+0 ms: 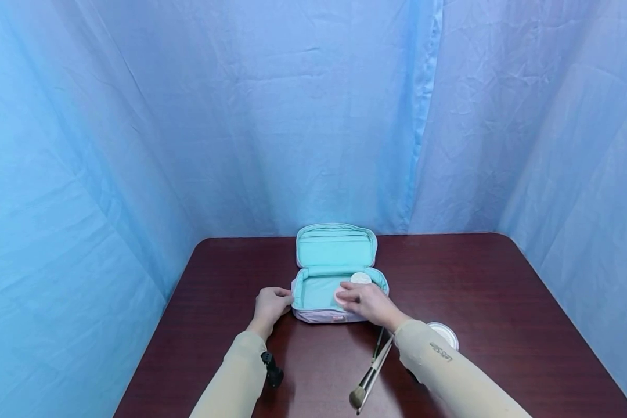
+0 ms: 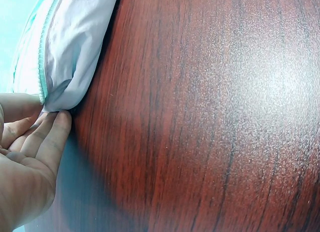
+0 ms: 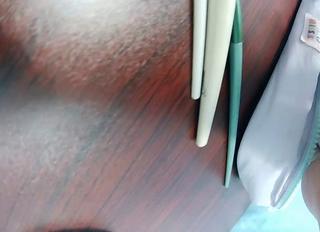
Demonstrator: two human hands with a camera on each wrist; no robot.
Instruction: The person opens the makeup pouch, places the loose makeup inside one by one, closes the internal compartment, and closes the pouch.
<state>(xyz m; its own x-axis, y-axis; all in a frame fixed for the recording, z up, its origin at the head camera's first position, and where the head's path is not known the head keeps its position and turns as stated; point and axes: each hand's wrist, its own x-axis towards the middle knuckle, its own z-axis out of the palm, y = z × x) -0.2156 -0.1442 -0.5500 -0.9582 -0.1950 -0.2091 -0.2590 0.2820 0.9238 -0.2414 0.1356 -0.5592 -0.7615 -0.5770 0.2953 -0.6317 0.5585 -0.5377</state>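
Note:
A cosmetic bag [image 1: 319, 317], lilac outside with mint-green lining, lies unzipped with its lid laid back. At its left front corner my left hand [image 1: 273, 305] pinches the fabric; the left wrist view shows thumb and fingers on the lilac cloth [image 2: 80, 46] beside the zip. Over the bag's right half is my right hand [image 1: 368, 302], holding a pale pink round piece [image 1: 339, 295] at its fingertips, partly hidden by the fingers. Just behind it in the bag sits a white round piece [image 1: 361, 278]. Only a sliver of the right hand shows in the right wrist view.
Makeup brushes [image 1: 368, 380] lie in front of the bag, their handles [image 3: 215, 71] pointing toward it. A round white container [image 1: 446, 333] stands right of them, partly behind the right sleeve. Blue curtains [image 1: 292, 116] surround the dark wooden table [image 1: 230, 261].

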